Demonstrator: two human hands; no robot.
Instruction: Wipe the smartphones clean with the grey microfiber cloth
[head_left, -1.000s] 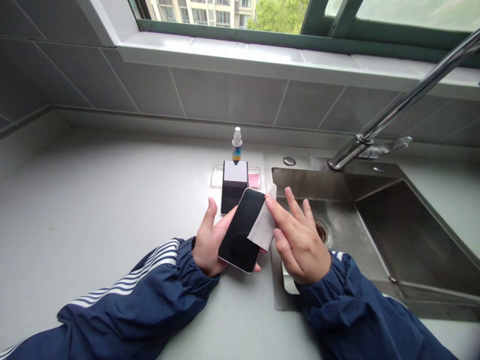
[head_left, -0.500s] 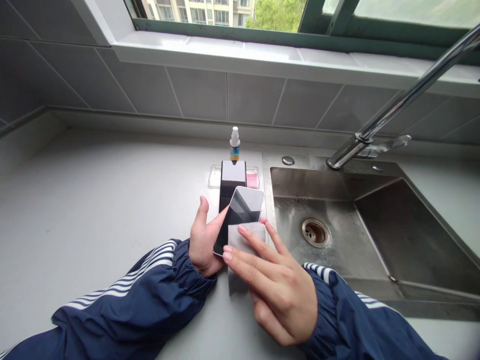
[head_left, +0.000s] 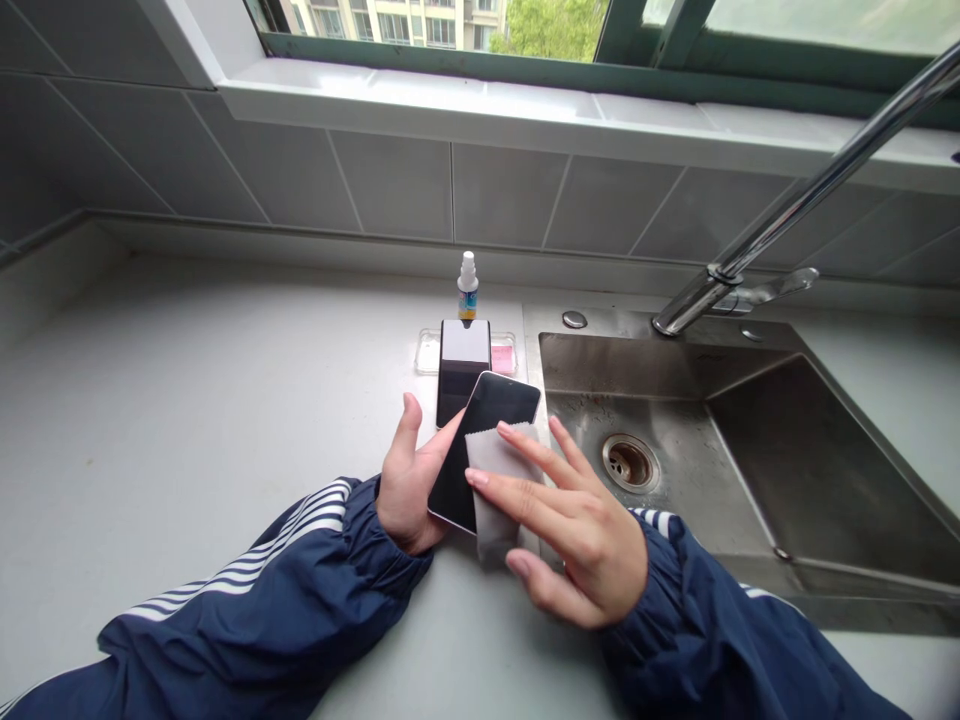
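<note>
My left hand (head_left: 409, 485) cradles a black smartphone (head_left: 491, 410) from below, screen up and tilted, just above the counter. My right hand (head_left: 574, 525) lies with its fingers stretched flat on a small grey cleaning cloth (head_left: 491, 490), pressing it against the lower half of the phone's screen. A second dark phone (head_left: 461, 368) rests on the counter right behind the held one. Behind that stand a small spray bottle (head_left: 467, 287) and a clear tray (head_left: 429, 352) with something pink in it.
A steel sink (head_left: 720, 450) with a drain (head_left: 630, 462) fills the right side, its long tap (head_left: 787, 215) slanting overhead. Grey counter (head_left: 187, 400) stretches to the left. A tiled wall and a white window sill (head_left: 450, 100) run along the back.
My right hand swept the cloth from the phone's right edge down across the screen, then back up a little. The phone tilted slightly in my left hand.
</note>
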